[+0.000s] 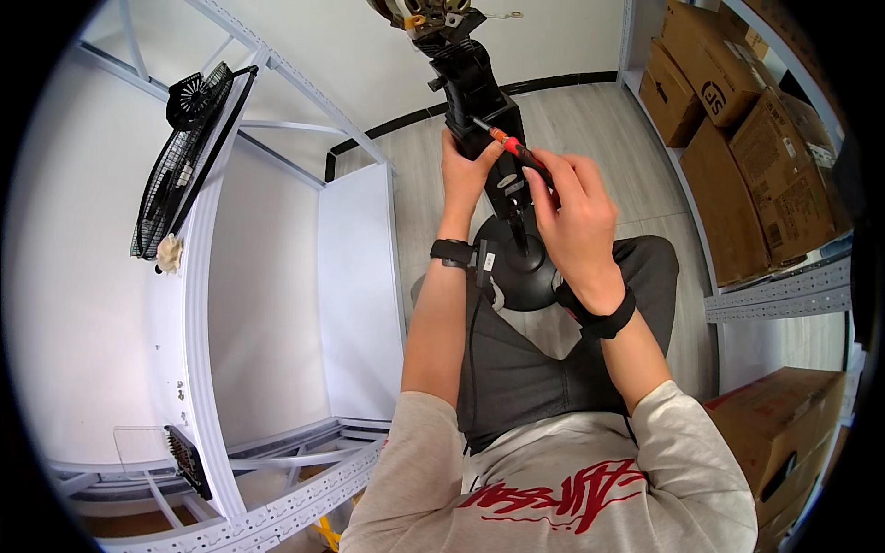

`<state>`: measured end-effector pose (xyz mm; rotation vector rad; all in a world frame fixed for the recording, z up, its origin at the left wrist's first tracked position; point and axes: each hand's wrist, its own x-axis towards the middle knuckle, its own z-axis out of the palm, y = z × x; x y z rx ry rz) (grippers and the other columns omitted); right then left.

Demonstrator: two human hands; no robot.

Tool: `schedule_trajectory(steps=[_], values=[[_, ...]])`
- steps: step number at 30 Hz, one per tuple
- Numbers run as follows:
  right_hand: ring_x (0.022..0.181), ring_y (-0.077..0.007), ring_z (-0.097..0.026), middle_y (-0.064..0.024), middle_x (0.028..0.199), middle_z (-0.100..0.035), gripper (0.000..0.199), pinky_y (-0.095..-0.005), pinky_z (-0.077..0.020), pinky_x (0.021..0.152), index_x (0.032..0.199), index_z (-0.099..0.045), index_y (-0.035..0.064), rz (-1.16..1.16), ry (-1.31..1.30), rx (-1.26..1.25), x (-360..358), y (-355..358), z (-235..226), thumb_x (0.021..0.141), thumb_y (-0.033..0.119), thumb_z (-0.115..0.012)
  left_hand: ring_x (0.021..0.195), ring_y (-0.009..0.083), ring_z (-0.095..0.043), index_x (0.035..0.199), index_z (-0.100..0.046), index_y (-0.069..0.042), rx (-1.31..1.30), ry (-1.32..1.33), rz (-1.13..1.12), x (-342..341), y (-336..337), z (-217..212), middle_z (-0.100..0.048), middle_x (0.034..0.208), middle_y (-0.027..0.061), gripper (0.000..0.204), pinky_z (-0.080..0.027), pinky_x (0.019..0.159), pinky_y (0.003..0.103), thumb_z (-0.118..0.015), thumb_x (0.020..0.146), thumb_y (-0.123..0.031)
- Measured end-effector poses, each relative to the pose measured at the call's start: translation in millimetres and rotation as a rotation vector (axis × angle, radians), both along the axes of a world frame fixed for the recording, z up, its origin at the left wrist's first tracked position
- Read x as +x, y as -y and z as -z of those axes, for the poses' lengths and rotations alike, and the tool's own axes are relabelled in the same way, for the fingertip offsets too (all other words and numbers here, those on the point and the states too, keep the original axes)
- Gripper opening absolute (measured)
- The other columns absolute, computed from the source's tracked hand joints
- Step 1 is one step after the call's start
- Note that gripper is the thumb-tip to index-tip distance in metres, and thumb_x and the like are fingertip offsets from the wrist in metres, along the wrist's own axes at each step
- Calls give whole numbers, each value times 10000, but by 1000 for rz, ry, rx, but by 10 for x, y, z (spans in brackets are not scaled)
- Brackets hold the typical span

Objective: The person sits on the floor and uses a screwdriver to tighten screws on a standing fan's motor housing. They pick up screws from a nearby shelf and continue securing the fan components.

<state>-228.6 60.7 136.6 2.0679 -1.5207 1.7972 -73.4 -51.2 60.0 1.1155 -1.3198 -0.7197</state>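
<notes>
A black stand fan body (475, 78) rises in front of me on its round black base (502, 281), close to my legs. At the top edge its bare motor (431, 17) shows, partly cut off by the frame. My left hand (464, 180) is wrapped round the fan's black housing and steadies it. In my right hand (579, 217) is a screwdriver (516, 149) with a red and black handle, its fingers closed round the grip. The screwdriver's tip points up and left and meets the housing just above my left thumb; the screw itself is too small to see.
To the left, a white shelf (205, 304) carries a black wire fan grille (180, 170), a small pale object (169, 253), several tiny metal parts (181, 392) and a dark slotted piece (187, 461). Cardboard boxes (728, 175) fill the right-hand rack; another large box (774, 429) stands at lower right.
</notes>
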Motion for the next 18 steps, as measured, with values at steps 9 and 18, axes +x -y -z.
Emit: schedule_trajectory(steps=[9, 18], values=[[666, -239, -618, -73, 914, -567, 242, -344, -508, 575, 1054, -640, 60, -12, -78, -55, 105, 30, -90, 824, 58, -715, 923, 170, -657, 1146, -485, -47, -2, -70, 40, 24, 74, 86, -653, 999, 59, 450, -517, 850, 306, -749, 782, -49], [633, -229, -593, -64, 869, -539, 225, -342, -494, 545, 1017, -647, 62, -5, -46, -87, 110, 48, -83, 807, 21, -717, 904, 133, -576, 1116, -517, -57, 27, -95, 16, -13, -27, -32, -603, 1010, 23, 482, -488, 808, 291, -810, 735, -94]])
